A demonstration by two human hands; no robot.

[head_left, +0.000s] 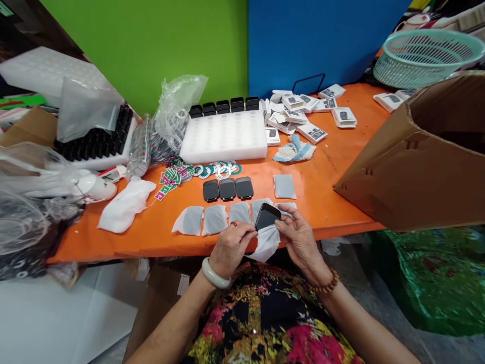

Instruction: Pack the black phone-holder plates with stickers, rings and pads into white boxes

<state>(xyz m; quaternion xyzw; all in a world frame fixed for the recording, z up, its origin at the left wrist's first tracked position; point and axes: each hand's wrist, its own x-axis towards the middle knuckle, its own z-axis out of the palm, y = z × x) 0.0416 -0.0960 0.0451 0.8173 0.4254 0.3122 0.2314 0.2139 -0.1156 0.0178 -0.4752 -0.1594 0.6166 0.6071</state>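
Between my two hands, above the front edge of the orange table, is a flat black square device (267,216) partly inside a thin white sleeve (266,243). My left hand (234,243) pinches the sleeve's opening by the device's lower left corner. On the other side, my right hand (300,239) grips the device and sleeve between thumb and fingers. Several sleeved devices (215,220) lie in a row just behind my hands. Three bare black devices (227,189) sit side by side behind that row. Another sleeved device (284,186) lies farther right.
A white foam tray (225,135) stands behind, with black devices along its far side. Small white boxes (295,115) are heaped right of it. Ring stickers (224,172) and cards (170,178) lie left. A cardboard box (417,167) stands at right, a green basket (426,60) behind it.
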